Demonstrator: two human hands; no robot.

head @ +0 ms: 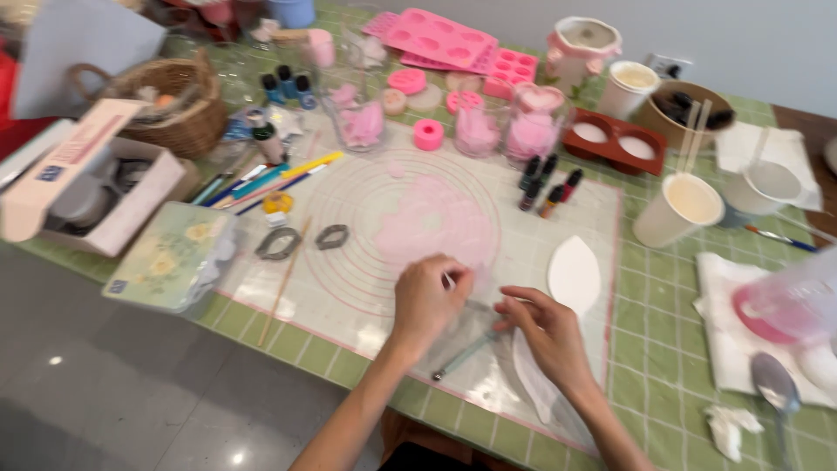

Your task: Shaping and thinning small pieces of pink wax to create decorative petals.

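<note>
Where the two forearms enter from the lower edge of the frame, the left hand [427,301] and the right hand [545,327] meet over the clear baking mat [349,288] just below centre. The left fingers are pinched narrow on the white upper end of a slim tool [462,353], apparently a fine brush; motion blur hides its tip. Its long axis runs diagonally, from the left fingers down towards the lower left of the frame. The right fingers curl loosely beside it, and whether they grip anything cannot be told. The left hand is the nearer to the tool. Directly above both hands, towards the centre, lies a flat pink sheet [436,222] on the mat. A white leaf-shaped piece [574,272] lies just right of the right hand. Farther up, a paper cup [678,209] of pale liquid stands right of centre, and pink moulds [445,37] line the far edge of the surface [663,349].
</note>
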